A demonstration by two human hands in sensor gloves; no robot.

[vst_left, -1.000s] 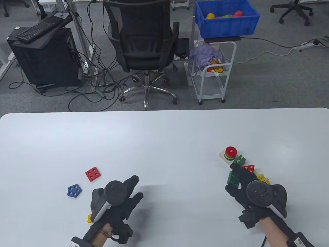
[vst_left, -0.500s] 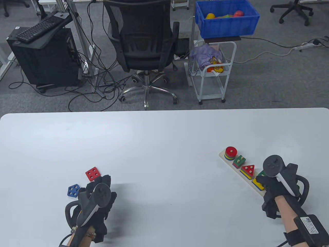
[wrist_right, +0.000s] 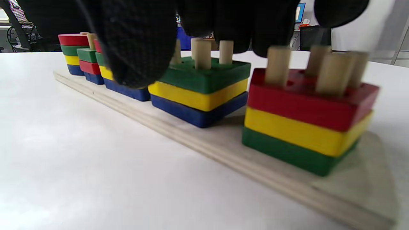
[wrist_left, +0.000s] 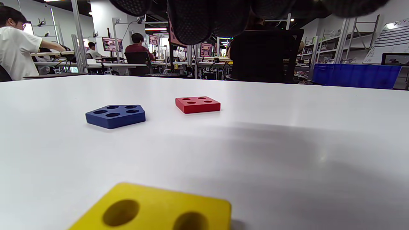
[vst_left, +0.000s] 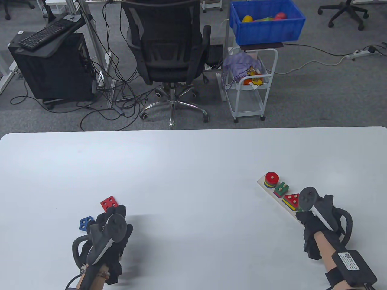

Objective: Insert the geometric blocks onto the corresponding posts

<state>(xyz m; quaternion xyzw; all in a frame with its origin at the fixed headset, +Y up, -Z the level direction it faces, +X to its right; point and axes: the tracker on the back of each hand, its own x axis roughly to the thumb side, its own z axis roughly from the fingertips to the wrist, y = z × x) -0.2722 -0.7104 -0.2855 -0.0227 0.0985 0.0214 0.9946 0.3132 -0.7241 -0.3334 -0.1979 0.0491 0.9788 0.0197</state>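
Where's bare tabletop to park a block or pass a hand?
Free: the wide middle of the white table between the left hand and the wooden peg board, plus the far strip. Crowded: around the red square block, blue pentagon block, yellow block, and board under the right hand.

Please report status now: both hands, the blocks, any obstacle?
Left hand open over loose blocks. Right hand open above green square block, seated on posts. No obstacle seen.

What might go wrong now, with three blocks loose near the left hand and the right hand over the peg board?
The right hand covers the green square block, so any misfit on its pegs could go unseen. The yellow block lies under the left hand and may be knocked while reaching for the red square block or blue pentagon block.
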